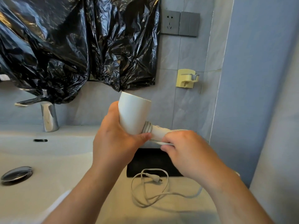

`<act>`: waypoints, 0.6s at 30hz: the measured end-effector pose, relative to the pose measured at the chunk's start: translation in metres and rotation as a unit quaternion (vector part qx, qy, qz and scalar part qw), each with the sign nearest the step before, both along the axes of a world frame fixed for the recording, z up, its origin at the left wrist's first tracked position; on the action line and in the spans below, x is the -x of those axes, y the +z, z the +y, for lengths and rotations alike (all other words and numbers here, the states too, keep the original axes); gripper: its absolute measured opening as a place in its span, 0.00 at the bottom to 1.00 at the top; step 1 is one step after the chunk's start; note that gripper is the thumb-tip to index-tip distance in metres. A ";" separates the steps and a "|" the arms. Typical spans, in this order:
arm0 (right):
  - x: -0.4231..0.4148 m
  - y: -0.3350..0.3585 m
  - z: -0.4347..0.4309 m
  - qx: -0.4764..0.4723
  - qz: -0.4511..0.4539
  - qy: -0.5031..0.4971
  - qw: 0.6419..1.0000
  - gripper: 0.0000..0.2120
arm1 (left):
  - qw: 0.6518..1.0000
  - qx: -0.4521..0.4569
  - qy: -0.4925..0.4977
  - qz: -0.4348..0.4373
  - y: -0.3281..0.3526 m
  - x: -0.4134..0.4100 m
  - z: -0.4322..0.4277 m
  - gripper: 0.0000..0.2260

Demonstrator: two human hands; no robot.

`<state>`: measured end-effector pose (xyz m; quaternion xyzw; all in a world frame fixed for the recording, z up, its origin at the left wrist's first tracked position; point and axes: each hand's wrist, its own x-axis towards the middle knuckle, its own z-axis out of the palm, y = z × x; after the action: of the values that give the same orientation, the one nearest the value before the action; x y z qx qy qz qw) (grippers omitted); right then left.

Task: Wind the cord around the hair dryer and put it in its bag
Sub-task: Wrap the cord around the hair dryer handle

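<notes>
My left hand point(113, 135) grips the barrel of the white hair dryer point(134, 113), nozzle pointing up. A few turns of the white cord lie wound around the top of its handle. My right hand point(191, 149) is closed over the handle and pinches the cord against it. The rest of the cord point(145, 194) lies in loose loops on the counter below, its plug point(153, 177) resting in front of a black bag point(153, 160) that lies flat on the counter under my hands.
A white sink basin point(48, 159) with a chrome drain plug point(16, 174) and a chrome tap point(48, 117) fills the left. Black plastic sheeting point(72, 46) covers the wall above. A wall socket point(170, 21) and a yellow holder point(186, 78) are on the tiles. A wall stands close on the right.
</notes>
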<state>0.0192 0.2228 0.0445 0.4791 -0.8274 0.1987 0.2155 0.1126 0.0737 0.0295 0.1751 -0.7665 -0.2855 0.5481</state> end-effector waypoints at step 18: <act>0.008 0.011 0.012 0.123 -0.127 0.079 0.981 0.14 | 0.980 0.129 -0.004 -0.153 0.019 -0.014 0.007 0.55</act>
<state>0.0116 0.2350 0.0557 0.4838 -0.7766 0.3748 0.1497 0.1263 0.0803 0.0488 0.1412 -0.8723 -0.1559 0.4415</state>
